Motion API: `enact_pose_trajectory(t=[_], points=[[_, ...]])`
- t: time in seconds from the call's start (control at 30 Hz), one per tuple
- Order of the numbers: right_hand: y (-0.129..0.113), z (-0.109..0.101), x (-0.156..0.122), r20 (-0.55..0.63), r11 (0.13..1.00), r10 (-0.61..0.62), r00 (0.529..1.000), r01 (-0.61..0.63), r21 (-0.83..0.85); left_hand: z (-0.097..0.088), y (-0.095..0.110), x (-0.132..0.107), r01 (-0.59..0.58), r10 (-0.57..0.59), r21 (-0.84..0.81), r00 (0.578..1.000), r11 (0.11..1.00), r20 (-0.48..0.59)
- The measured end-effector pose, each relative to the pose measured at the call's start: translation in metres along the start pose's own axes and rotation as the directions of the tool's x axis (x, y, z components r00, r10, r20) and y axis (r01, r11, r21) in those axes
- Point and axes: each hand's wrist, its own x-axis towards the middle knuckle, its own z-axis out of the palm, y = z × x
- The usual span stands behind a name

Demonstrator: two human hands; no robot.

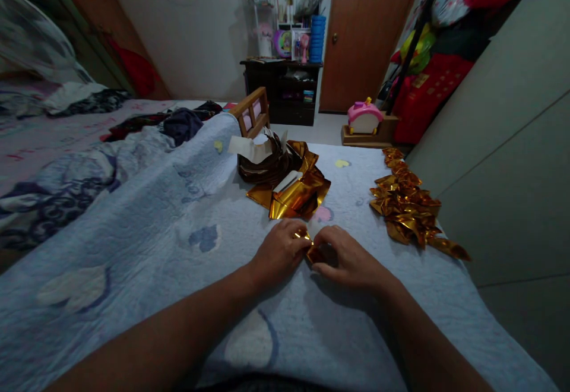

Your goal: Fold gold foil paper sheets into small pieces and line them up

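Observation:
A small piece of gold foil paper (314, 255) is between my two hands, just above the blue bedspread. The fingers of my left hand (280, 250) are closed on its left side and partly cover it. My right hand (345, 255) pinches its other edge between thumb and fingers. Beyond my hands lie loose gold foil sheets (296, 199), some showing a white backing. Behind them sits a curved, dark brown stack of paper (262, 166). On the right, a long pile of folded gold foil pieces (407, 202) runs along the bed's edge.
The blue bedspread (187, 297) has heart shapes and ridges on its left. Rumpled clothes (182, 125) lie at the far left. A wooden bed rail (253, 113) stands at the far edge. A pale cabinet (503, 142) borders the right side.

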Motion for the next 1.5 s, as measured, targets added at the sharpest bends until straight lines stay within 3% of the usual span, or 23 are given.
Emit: enact_pose_trajectory(t=[0.13, 0.57, 1.03, 1.33, 1.5], points=[[-0.001, 0.008, 0.002, 0.004, 1.000, 0.025, 1.000, -0.025, -0.013, -0.001, 0.000, 0.000, 0.009, 0.000, -0.111, 0.997, 0.994, 0.077], [0.005, 0.004, 0.003, 0.093, 0.999, 0.033, 0.995, -0.036, 0.034, -0.005, -0.013, 0.000, 0.001, 0.041, -0.323, 0.991, 0.946, 0.124], [0.002, 0.004, 0.006, 0.072, 0.970, 0.245, 0.967, -0.244, -0.021, -0.010, -0.002, 0.005, 0.108, -0.058, -0.247, 0.978, 0.963, 0.202], [0.003, 0.007, 0.006, 0.110, 0.976, 0.216, 0.970, -0.210, -0.064, -0.012, -0.001, 0.004, 0.128, -0.076, -0.280, 0.979, 0.951, 0.187], [0.002, 0.011, 0.007, 0.081, 0.952, 0.262, 0.962, -0.244, -0.186, -0.011, 0.001, 0.005, 0.141, -0.095, -0.244, 0.977, 0.959, 0.191]])
